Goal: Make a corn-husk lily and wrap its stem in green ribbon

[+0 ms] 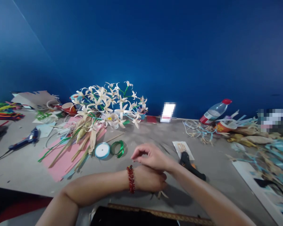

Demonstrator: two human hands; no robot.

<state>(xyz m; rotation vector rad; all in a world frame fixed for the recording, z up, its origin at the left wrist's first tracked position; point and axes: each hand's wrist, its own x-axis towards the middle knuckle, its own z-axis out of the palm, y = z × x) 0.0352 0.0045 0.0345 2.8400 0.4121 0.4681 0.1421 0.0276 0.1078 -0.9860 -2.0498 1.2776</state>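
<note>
My left hand (149,179), with a red bead bracelet (131,179) at the wrist, rests on the grey table (23,166) with fingers curled under; pale strips stick out beneath it at the table, but what it holds is hidden. My right hand (151,157) crosses above it, fingertips pinched together on something too small to name. A black glue gun (190,165) lies just right of my right wrist. A white tape roll (102,150) and a green ribbon roll (118,148) sit just beyond my hands.
A bunch of pale handmade flowers (108,103) lies on pink paper (61,160). A blue glue gun (25,140) lies at left, pipe cleaners (3,111) far left. A plastic bottle (214,111), a paper cup (223,126) and husk scraps (257,138) crowd the right. A ruler (155,213) lies at the near edge.
</note>
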